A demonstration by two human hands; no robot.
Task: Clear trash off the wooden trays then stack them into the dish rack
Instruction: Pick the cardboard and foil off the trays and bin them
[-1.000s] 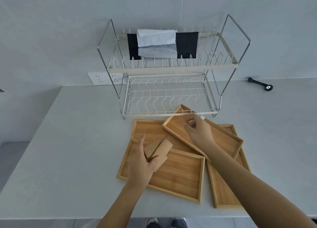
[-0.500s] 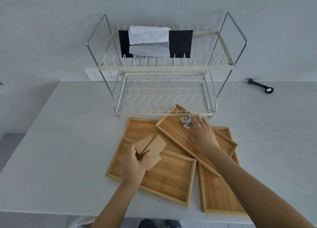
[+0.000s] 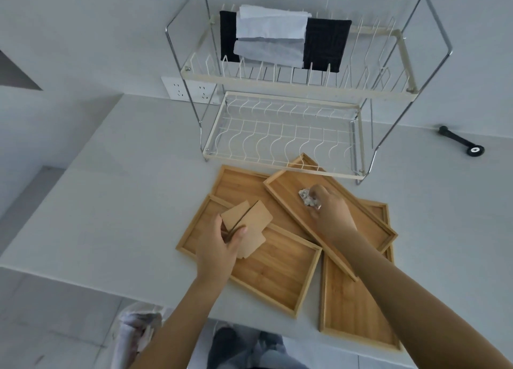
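Since half a second earlier, when the right hand (image 3: 330, 213) lay flat beside the crumpled wad (image 3: 308, 197), curled fingers round it on the top tray (image 3: 369, 224), so probably one piece of trash nearly cleared. Left hand (image 3: 219, 246) pinched shut on stiff cardboard scraps (image 3: 249, 224). Smooth bamboo trays piled near the tabletop's front edge; wire dish rack (image 3: 283, 135) at the back, bottom tier bare.
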